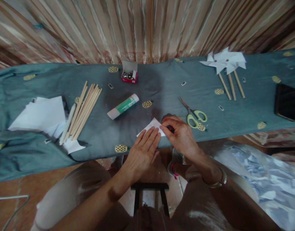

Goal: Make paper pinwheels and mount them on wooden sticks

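A small white piece of paper (154, 123), pointed at its far end, lies near the front edge of the cloth-covered table. My left hand (145, 147) rests flat on it with the fingers stretched out. At the paper's right corner, the thumb and forefinger of my right hand (180, 133) are pinched together on it. Something dark shows in the hollow of that hand, too hidden to name. Scissors (195, 117) with light green handles lie just beyond my right hand, blades a little apart. A glue stick (123, 106) with a green label lies further off to the left.
Several wooden sticks (85, 110) lie at the left beside white paper sheets (41, 114). An open red box (129, 75) of small metal pieces stands at the back. White paper pinwheels (225, 61) on sticks and a dark phone (286, 102) lie at the right.
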A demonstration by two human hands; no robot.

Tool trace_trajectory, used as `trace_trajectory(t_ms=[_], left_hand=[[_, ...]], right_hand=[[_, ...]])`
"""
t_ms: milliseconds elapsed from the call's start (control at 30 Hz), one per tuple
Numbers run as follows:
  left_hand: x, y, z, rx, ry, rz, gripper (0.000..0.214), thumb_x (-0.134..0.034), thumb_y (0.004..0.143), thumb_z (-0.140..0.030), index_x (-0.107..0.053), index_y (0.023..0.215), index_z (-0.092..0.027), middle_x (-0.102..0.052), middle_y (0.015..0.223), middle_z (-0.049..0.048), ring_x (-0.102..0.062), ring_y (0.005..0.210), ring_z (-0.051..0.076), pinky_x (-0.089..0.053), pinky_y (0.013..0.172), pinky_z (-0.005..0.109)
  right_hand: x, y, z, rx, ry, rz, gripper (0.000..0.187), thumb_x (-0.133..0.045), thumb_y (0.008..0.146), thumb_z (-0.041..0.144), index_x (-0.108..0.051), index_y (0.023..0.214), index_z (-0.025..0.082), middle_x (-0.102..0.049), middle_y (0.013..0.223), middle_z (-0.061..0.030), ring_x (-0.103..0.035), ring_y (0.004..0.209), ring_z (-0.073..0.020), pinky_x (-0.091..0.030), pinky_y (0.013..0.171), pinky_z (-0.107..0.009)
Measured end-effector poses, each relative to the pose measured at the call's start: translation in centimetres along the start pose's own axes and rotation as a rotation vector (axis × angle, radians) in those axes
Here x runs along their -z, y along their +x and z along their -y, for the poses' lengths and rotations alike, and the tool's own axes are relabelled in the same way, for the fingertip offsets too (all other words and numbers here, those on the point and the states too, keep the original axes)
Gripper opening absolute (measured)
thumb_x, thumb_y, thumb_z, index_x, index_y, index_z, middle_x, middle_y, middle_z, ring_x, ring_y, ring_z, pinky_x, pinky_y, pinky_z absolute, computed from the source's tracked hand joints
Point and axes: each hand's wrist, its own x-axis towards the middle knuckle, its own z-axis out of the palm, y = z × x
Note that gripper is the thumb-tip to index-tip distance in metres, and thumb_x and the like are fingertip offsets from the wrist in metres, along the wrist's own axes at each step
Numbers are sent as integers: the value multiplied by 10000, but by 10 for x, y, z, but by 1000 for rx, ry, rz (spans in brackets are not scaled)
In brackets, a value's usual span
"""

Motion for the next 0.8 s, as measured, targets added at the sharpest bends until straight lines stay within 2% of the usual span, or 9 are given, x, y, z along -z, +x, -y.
trace_trajectory(t_ms=[300, 400, 467, 533, 600, 700, 800], left_hand=[[-1, -1, -3, 23, -30, 27, 509, -478, 979, -252, -380, 1440, -58, -461, 1508, 194, -383, 1441, 300, -378, 1163, 498], [7, 3, 4, 51, -49, -27, 490, -483, 984, -272, -399, 1427, -80, -492, 1486, 186, -417, 1418, 294, -381, 1154, 498], [14, 5, 11, 120, -67, -88, 472, -487, 985, -267, -414, 1420, -100, -524, 1454, 181, -457, 1378, 293, -402, 1126, 504], [22, 7, 19, 208, -115, -135, 465, -512, 977, -282, -440, 1405, -114, -585, 1373, 172, -523, 1289, 292, -460, 1053, 486], [27, 8, 25, 261, -159, -147, 402, -529, 971, -278, -510, 1350, -145, -672, 1202, 129, -602, 1122, 273, -517, 932, 448], [30, 5, 26, 251, -199, -137, 260, -524, 969, -227, -629, 1199, -167, -704, 943, 70, -636, 899, 228, -522, 778, 378], [30, 0, 24, 196, -228, -140, 202, -526, 969, -199, -681, 1094, -168, -696, 846, 48, -639, 805, 189, -511, 725, 330]], right_hand=[[0, 2, 1, -19, -4, 1, 99, -669, 847, 135, -660, 766, 189, -715, 872, -57, -653, 848, -215, -508, 813, -349], [1, 2, 0, -16, 23, 11, 86, -667, 854, 150, -660, 778, 189, -719, 891, -63, -658, 863, -218, -509, 831, -365], [3, 0, 0, -11, 79, 12, 72, -667, 859, 162, -663, 793, 191, -724, 917, -66, -663, 889, -220, -506, 857, -382], [5, -2, 0, -10, 158, 19, 57, -671, 864, 181, -669, 810, 199, -728, 960, -64, -665, 941, -219, -497, 902, -402], [8, -5, 0, -15, 249, 57, 30, -680, 863, 200, -680, 836, 213, -730, 1007, -53, -663, 991, -213, -496, 930, -407], [14, -11, -1, -13, 375, 170, 17, -686, 862, 232, -703, 868, 233, -739, 1010, -33, -677, 978, -198, -528, 892, -383], [20, -15, -2, 8, 402, 306, 75, -664, 884, 268, -727, 860, 237, -746, 943, -26, -690, 905, -183, -549, 829, -349]])
